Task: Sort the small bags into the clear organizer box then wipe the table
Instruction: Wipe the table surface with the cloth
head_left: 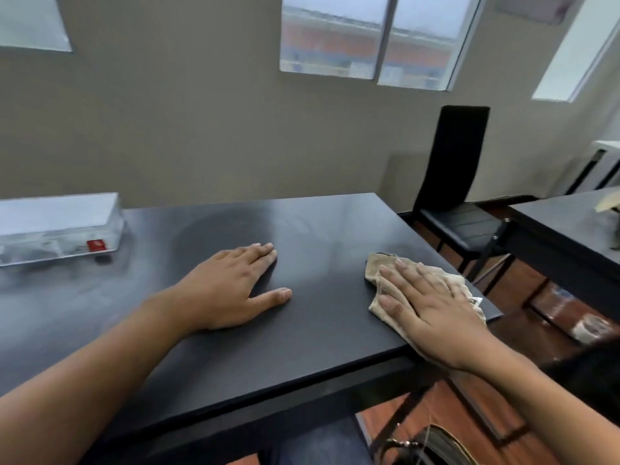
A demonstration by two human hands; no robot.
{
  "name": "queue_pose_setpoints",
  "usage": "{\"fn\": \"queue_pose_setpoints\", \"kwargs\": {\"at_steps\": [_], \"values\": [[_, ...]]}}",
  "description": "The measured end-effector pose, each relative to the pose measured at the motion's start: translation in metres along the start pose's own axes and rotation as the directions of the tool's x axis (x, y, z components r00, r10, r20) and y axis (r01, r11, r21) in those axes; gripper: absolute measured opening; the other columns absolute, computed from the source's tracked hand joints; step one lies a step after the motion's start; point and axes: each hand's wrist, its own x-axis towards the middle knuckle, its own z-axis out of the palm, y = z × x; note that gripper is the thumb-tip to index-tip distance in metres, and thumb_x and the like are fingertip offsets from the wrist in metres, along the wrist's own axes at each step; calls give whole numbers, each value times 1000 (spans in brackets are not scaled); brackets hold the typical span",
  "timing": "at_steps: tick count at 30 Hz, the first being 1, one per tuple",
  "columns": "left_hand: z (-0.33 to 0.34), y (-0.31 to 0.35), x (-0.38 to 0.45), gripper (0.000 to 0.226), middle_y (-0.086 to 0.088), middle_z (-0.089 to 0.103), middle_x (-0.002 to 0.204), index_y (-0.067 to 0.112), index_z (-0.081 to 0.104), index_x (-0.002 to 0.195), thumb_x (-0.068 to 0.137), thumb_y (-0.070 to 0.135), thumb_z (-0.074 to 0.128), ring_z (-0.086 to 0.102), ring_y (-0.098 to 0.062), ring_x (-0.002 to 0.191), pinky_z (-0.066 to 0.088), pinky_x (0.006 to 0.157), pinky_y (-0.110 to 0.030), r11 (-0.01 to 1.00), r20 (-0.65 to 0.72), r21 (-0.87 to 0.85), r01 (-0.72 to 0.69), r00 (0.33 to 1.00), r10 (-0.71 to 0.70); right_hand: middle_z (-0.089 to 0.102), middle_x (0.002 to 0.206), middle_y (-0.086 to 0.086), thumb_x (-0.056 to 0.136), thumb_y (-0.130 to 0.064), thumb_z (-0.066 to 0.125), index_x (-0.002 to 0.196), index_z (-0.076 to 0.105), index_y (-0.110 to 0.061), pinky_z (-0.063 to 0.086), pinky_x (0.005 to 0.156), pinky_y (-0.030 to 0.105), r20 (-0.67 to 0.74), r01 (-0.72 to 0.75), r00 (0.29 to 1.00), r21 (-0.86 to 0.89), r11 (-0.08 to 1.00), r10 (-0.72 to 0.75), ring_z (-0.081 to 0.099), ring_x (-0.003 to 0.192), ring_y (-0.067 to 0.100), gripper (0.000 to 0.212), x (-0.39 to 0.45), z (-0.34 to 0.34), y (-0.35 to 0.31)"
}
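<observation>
A beige cloth [421,280] lies crumpled at the near right corner of the black tabletop [322,323], partly over its edge. The right hand [432,310] lies flat on top of it, fingers [402,273] spread and pressing down, gripping nothing. The left hand [231,286] rests palm-down on the bare tabletop to the left of the cloth and apart from it, its four fingers [261,253] held together and the thumb out to the side. The clear organizer box [57,226], lid closed, sits at the far left edge. A black chair [456,182] stands beyond the right side.
</observation>
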Motion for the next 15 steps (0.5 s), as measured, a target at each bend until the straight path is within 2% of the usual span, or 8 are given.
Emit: {"fn": "queue_pose_setpoints", "kwargs": {"at_steps": [6, 9, 15], "values": [[2, 2, 40, 103, 10, 0, 169, 29, 3, 161, 80, 91, 7, -1, -6, 154, 4, 125, -30, 999, 4, 40, 14, 1000, -14, -3, 169, -20, 91, -79, 14, 157, 9, -51, -5, 123, 57, 7, -136, 991, 20, 990, 136, -9, 156, 11, 72, 54, -7, 24], [9, 2, 44, 101, 9, -5, 169, 29, -1, 161, 81, 89, 3, -7, -5, 154, 2, 126, -34, 999, -23, 21, 29, 999, -28, -3, 169, -18, 91, -79, 14, 158, 8, -48, 1, 121, 63, 22, -165, 986, 29, 986, 164, -8, 157, 15, 74, 96, -12, 25], [16, 5, 45, 99, 10, -12, 168, 29, -8, 160, 82, 88, 4, -16, -2, 152, -1, 126, -36, 998, -37, -10, 58, 998, -58, -4, 171, -10, 88, -81, 12, 159, 4, -45, 0, 121, 64, 64, -209, 976, 42, 977, 207, -5, 157, 26, 80, 199, -19, 11]]}}
